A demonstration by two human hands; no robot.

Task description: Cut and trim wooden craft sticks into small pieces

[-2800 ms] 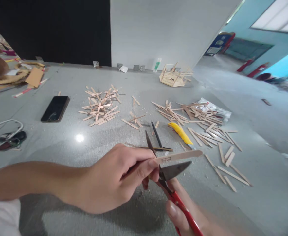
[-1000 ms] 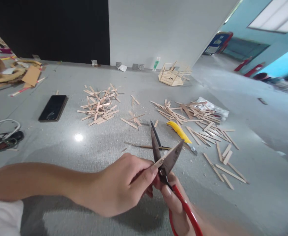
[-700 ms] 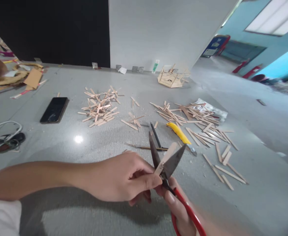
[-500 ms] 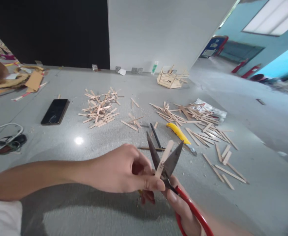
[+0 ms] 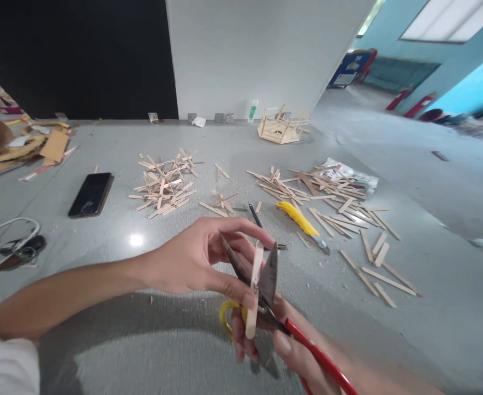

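Note:
My left hand (image 5: 202, 260) pinches a pale wooden craft stick (image 5: 253, 291) between thumb and forefinger, holding it nearly upright between the open blades of the scissors (image 5: 262, 282). My right hand (image 5: 297, 356), low at the bottom edge, grips the scissors by their red and yellow handles. The blades straddle the stick at about its middle. A yellow-handled utility knife (image 5: 301, 218) and a black pen (image 5: 254, 214) lie on the grey floor just beyond my hands.
Piles of craft sticks lie at centre left (image 5: 163, 184) and right (image 5: 332, 197). A small stick-built frame (image 5: 281, 125) stands by the white wall. A black phone (image 5: 91, 194), cables (image 5: 9, 244) and cardboard scraps (image 5: 27, 145) lie to the left.
My left hand has turned the stick from lying flat across the blades to nearly upright between them. The scissors have swung left and come closer to me. The view has drifted right.

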